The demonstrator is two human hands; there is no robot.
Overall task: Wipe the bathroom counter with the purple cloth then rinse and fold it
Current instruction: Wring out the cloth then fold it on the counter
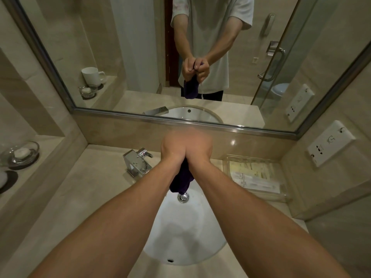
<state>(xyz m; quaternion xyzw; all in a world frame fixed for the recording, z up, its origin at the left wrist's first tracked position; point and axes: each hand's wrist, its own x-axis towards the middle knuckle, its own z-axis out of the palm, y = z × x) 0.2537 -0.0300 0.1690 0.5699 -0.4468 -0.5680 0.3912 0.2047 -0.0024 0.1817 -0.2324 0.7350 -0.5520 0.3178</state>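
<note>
Head view: left hand (174, 149) and right hand (199, 147) clench the purple cloth (181, 180) over the sink (184, 227), seemingly wringing it so water drips in.

A wide chrome-framed wall mirror (124, 47) hangs on a beige polished-stone wall (112, 133). Left of the mirror, a recessed stone ledge (50, 145) bears a clear glass soap dish (36, 147) (white soap inside). Right of the mirror sits a white plastic socket plate (330, 143).

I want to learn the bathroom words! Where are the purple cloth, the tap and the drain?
purple cloth (181, 181): head view, on its dangling bunched end.
tap (136, 160): head view, on its chrome body.
drain (183, 197): head view, on the metal plug.
</note>
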